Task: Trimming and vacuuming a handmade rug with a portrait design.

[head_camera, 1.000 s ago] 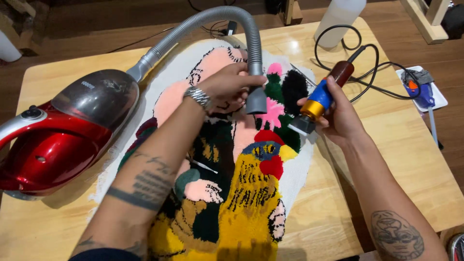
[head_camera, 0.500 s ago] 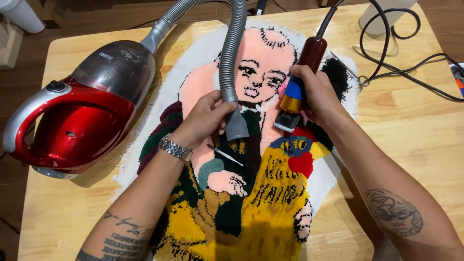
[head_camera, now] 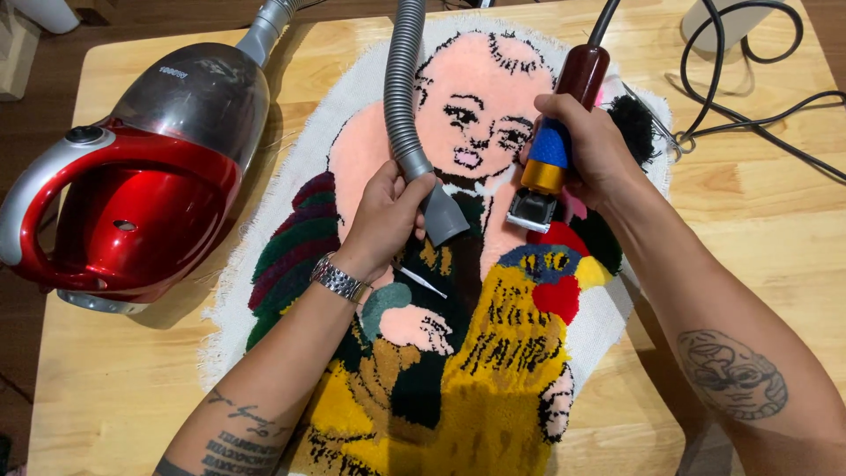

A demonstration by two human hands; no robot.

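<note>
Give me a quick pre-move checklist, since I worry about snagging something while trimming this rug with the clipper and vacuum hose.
1. Right hand grips clipper firmly: ok.
2. Left hand holds vacuum hose near its nozzle: ok.
3. Nozzle beside clipper blade: ok.
4. Clipper cord off the rug: ok.
5. Small pointed tool lying on the pile, below the nozzle: not ok.
6. Vacuum running: cannot tell.

Pale wooden table (head_camera: 758,220) over dark brown wooden floor (head_camera: 35,132).
</note>
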